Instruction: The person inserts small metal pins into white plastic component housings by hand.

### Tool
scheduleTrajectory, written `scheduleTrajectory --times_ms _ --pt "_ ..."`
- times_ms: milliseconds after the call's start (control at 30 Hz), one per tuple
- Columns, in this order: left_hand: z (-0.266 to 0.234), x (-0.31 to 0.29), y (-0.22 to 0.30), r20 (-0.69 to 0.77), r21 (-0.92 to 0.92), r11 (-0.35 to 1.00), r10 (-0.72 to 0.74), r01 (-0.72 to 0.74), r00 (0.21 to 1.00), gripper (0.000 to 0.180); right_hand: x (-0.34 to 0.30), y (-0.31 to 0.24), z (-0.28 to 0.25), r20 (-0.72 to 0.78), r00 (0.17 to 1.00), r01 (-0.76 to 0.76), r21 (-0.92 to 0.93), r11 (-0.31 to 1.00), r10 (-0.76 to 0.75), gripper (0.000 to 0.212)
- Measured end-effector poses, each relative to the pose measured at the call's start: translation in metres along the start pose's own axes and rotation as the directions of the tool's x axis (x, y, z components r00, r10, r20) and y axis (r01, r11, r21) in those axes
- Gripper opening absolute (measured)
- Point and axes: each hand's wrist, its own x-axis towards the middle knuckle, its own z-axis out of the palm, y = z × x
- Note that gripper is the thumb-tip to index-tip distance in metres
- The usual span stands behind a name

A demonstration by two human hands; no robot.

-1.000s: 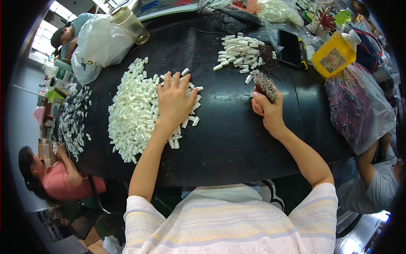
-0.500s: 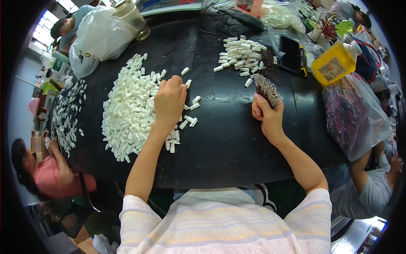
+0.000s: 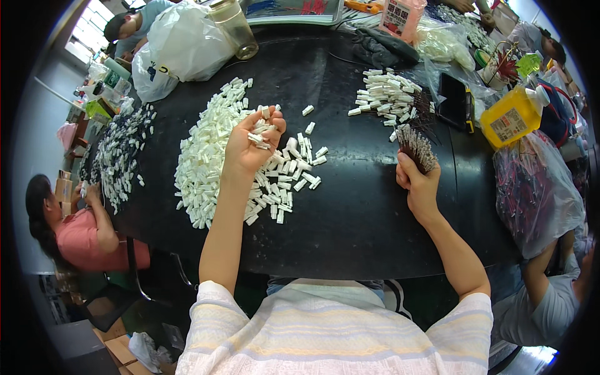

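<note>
My left hand (image 3: 245, 150) is turned palm up over the right side of a large pile of small white plastic connector housings (image 3: 209, 159). Its fingers curl around several white connector housings (image 3: 262, 133). Loose pieces are scattered on the table just right of that hand. A fan-shaped bundle of thin dark wires with metal terminal tips (image 3: 417, 149) stands up from my right hand (image 3: 422, 184), which is closed around it. Beyond the bundle lies a smaller heap of white connectors with dark wires attached (image 3: 387, 94).
A black phone (image 3: 451, 100), a yellow liquid bottle (image 3: 512, 119) and a clear bag of dark and red wires (image 3: 540, 187) line the right side. A white plastic bag (image 3: 187, 50) and jar (image 3: 234, 28) stand back left. Co-workers sit left, right and behind the table.
My left hand has turned from fingers-down on the pile to palm up, with several housings in it. The pile's right edge has spread out. My right hand still grips the wire bundle.
</note>
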Motion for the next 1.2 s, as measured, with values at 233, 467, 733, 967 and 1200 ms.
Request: scheduleTrajectory --times_ms 233,467,733,967,1200 --pt "0.013 -0.011 -0.026 -0.01 0.23 0.972 -0.055 0.056 0.998 0.026 -0.001 -0.001 0.002 0.045 0.999 0.019 -0.046 0.999 -0.017 0.008" --pt "0.024 -0.018 -0.056 -0.025 0.14 0.985 -0.097 0.1 0.995 0.041 -0.001 -0.004 -0.004 0.102 0.995 -0.01 0.029 1.0 0.007 0.007" --pt "0.011 -0.017 -0.085 0.133 0.337 0.891 -0.366 0.305 0.921 0.042 0.0 -0.009 0.007 0.063 0.997 -0.046 -0.038 0.998 0.048 0.006" --pt "0.008 -0.022 -0.105 0.136 0.531 0.799 -0.407 0.28 0.903 0.041 -0.01 -0.014 0.001 0.198 0.959 -0.193 -0.06 0.979 0.202 0.005" --pt "0.007 -0.029 -0.111 0.089 0.61 0.756 -0.366 0.24 0.926 0.035 -0.013 -0.005 -0.007 0.182 0.965 -0.181 -0.061 0.982 0.189 0.011"
